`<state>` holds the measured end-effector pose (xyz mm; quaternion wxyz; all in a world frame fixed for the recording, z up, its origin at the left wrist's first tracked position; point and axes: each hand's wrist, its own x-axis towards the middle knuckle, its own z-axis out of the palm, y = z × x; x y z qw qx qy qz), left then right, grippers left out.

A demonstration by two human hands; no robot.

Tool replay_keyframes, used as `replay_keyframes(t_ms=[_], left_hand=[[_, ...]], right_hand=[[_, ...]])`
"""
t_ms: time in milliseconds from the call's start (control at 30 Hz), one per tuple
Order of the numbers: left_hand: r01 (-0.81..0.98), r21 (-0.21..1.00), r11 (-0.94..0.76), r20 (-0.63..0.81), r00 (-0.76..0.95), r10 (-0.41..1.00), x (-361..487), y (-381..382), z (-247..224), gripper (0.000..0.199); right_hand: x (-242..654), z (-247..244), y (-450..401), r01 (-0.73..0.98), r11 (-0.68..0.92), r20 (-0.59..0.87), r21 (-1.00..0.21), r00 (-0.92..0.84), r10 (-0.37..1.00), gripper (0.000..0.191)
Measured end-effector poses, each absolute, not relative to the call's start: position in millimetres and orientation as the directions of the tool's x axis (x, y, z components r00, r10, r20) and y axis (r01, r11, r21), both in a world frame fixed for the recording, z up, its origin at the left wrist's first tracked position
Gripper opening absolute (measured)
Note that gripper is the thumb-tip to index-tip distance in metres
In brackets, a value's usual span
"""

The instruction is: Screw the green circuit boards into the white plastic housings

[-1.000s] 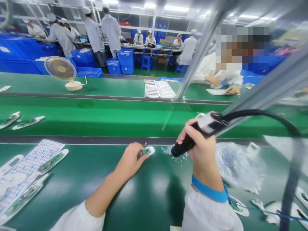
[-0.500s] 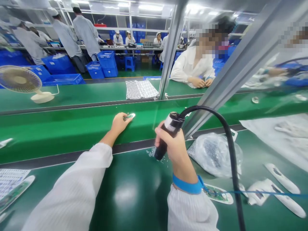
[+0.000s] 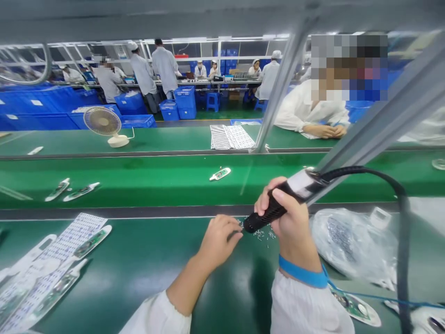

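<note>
My right grip [image 3: 294, 221] grasps the electric screwdriver [image 3: 269, 214]; left grip [image 3: 217, 237] contents, I cannot tell. Tool drift could scatter the screw pile [image 3: 260, 234] or strike fingers beside it.

The driver [image 3: 274, 204] is showing black and silver; the wrist strap [image 3: 303, 272] is showing blue; the belt [image 3: 156, 174] is showing bright green.

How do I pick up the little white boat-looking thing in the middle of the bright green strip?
I'd come from above and pinch the white shell by its two long edges, near the rounded right end. It lies open side up, narrow tip pointing left, so that grip should keep fingers off the green board.
</note>
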<state>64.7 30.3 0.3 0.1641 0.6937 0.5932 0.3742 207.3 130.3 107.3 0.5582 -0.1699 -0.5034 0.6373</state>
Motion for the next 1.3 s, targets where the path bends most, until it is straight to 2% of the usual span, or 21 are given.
replay_keyframes(t_ms=[233,467,667,800,867,967,1033,1067,1200,1300], left_hand=[[0.697,0.675,-0.241,0.300,0.039,0.953,61,37,1,0.008],[0.749,0.632,-0.200,0.233,0.062,0.970,66,35,9,0.003],[0.782,0.605,-0.153,0.136,0.088,0.987,69,37,11,0.009],[0.751,0.634,-0.186,0.225,0.051,0.973,67,33,9,0.028],[0.762,0.623,-0.175,0.293,-0.020,0.956,50,35,11,0.027],[0.871,0.491,0.009,0.282,-0.168,0.945,-13,46,25,0.023],[0.915,0.296,0.274,0.178,-0.335,0.925,-77,52,42,0.023],[0.891,0.252,0.377,0.164,-0.423,0.891,-112,53,52,0.026],[0.737,0.149,0.660,0.136,-0.676,0.724,-230,34,80,0.035],[0.671,0.105,0.734,0.059,-0.741,0.669,-271,13,79,0.032]], right_hand=[[210,108,130,-0.549,0.134,0.374,-0.825,-0.351,0.858,0.008],[208,113,127,-0.509,0.130,0.335,-0.851,-0.336,0.880,0.008],[210,109,131,-0.431,0.066,0.210,-0.900,-0.295,0.932,0.010],[210,111,127,-0.397,-0.001,0.108,-0.918,-0.253,0.961,0.008],[210,110,126,-0.400,-0.013,0.081,-0.916,-0.215,0.973,0.006],[211,103,127,-0.400,-0.044,0.023,-0.915,-0.161,0.987,0.008],[211,98,129,-0.394,-0.077,-0.014,-0.916,-0.159,0.987,0.009],[211,95,129,-0.393,-0.091,-0.027,-0.915,-0.167,0.986,0.010],[209,93,131,-0.418,-0.105,-0.020,-0.902,-0.204,0.979,0.009],[209,94,133,-0.441,-0.087,0.009,-0.893,-0.211,0.978,0.009]])
